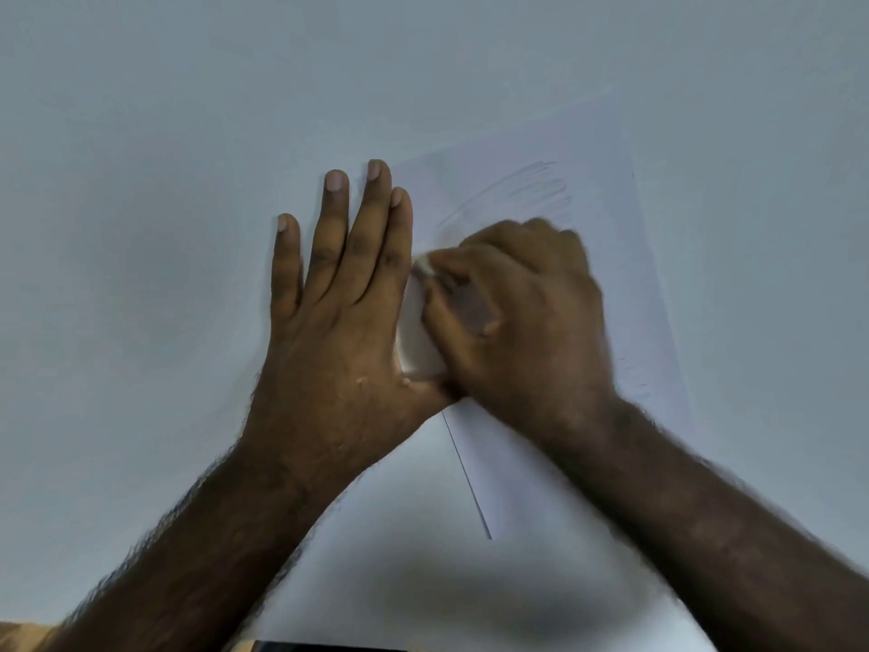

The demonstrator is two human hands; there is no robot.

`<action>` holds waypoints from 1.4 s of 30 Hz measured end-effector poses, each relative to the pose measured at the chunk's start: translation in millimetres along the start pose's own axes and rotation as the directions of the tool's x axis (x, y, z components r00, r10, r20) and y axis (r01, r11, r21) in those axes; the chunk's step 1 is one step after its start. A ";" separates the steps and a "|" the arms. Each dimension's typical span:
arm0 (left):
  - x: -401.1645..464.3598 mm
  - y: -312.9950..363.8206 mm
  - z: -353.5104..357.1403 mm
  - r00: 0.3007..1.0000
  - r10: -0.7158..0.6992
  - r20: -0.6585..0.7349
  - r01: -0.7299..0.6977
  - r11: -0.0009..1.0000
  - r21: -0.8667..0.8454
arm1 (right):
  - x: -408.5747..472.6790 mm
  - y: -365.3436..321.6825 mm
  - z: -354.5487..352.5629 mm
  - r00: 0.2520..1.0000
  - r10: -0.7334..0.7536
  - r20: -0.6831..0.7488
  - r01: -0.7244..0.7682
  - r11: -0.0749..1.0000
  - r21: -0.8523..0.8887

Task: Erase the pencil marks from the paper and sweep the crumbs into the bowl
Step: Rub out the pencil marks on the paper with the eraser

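Observation:
A white sheet of paper [625, 284] lies tilted on the white table [141, 157], right of centre. Faint grey pencil marks [526, 190] cover its upper part. My right hand [522, 312] is fisted and motion-blurred on the paper just below the marks, gripping a white eraser [421, 336] that shows between my two hands. My left hand [338, 294] lies flat, palm down, with its fingers stretched out, at the paper's left edge and touching the eraser's side. No bowl is in view, and I can make out no crumbs.
A thin dark strip [329, 647] runs along the bottom edge of the view. A tan patch [19, 637] shows at the bottom left corner. Both forearms cross the lower part of the view and cast a shadow [446, 590] on the table.

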State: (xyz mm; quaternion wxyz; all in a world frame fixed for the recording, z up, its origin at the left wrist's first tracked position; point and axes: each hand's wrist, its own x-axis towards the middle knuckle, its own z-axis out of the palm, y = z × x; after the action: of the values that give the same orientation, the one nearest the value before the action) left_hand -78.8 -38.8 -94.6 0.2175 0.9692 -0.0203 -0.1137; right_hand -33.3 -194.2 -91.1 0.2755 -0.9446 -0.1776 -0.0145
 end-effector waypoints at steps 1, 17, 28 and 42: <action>0.3 -0.7 -0.1 1.000 0.000 0.019 0.000 1.000 -0.002 | 5.7 9.6 -1.2 0.999 0.023 -0.034 -0.024 1.000 -0.014; 0.8 -1.3 -0.3 0.999 0.003 0.038 -0.004 1.000 0.007 | 22.5 17.6 0.0 0.976 0.141 -0.169 -0.148 0.988 -0.032; 0.5 -1.7 0.1 0.999 0.004 0.039 -0.004 1.000 0.009 | 20.4 15.2 3.2 0.985 0.083 -0.148 -0.093 0.994 -0.057; 0.0 0.9 1.1 1.000 -0.006 -0.014 0.005 1.000 -0.020 | -7.8 -2.7 6.8 0.999 -0.013 -0.032 0.013 1.000 -0.012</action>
State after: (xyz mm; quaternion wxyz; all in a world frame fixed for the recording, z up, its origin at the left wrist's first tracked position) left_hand -79.0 -40.1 -95.2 0.2271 0.9678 -0.0150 -0.1078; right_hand -42.0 -191.0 -96.4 0.2724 -0.9448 -0.1791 -0.0324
